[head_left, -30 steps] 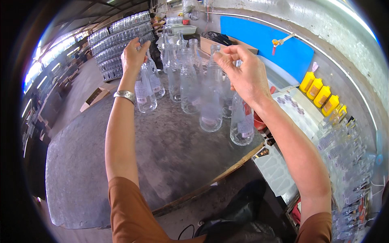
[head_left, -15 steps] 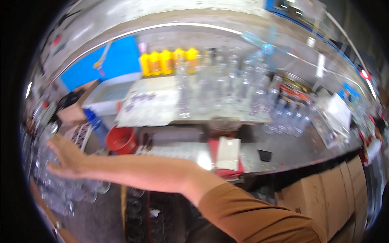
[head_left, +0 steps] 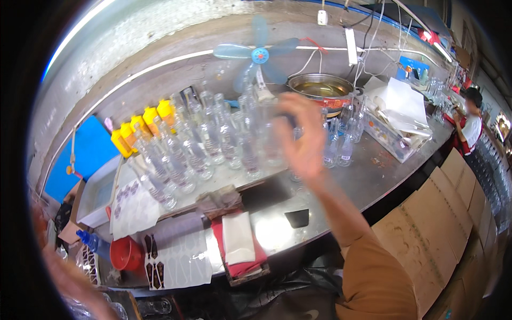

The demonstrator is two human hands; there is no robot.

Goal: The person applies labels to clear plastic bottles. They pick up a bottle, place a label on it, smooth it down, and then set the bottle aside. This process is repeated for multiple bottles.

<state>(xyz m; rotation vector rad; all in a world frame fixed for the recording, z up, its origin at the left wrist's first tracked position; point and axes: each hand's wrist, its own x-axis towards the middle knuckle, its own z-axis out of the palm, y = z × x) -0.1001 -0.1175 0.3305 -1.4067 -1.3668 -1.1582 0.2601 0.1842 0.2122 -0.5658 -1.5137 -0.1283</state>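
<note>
Has the left hand [head_left: 41,226] at the left rim, blurred and partly lost in the dark edge; cannot tell spread fingers from bent ones. Shows glassware [head_left: 114,305] low beside the forearm [head_left: 74,280], mostly cut off. Just beyond, includes a red cup [head_left: 127,253], a sheet [head_left: 186,261] and a white cloth [head_left: 239,237].

Farther out, extends the right hand [head_left: 304,141] over the bench [head_left: 368,176], between the bottles [head_left: 248,157] crowded on the board [head_left: 221,178] and a smaller cluster [head_left: 332,144] to the right. Cannot tell, through the blur, a pinch on a neck from bare fingers alongside; perhaps touches the blurred bottle [head_left: 272,141] next to the fingers. Suggests, as a judgement, a step of handling one bottle at the board's right end. Calls next for a sure hold on a single neck, with no knock to close neighbours.

Hides rear bottles behind front ones, glass overlapping glass. Along the wall [head_left: 176,32], includes yellow jugs [head_left: 166,113], a pot [head_left: 320,88] and a fan [head_left: 260,55]; far right, a person [head_left: 472,122], too small to make out well.
</note>
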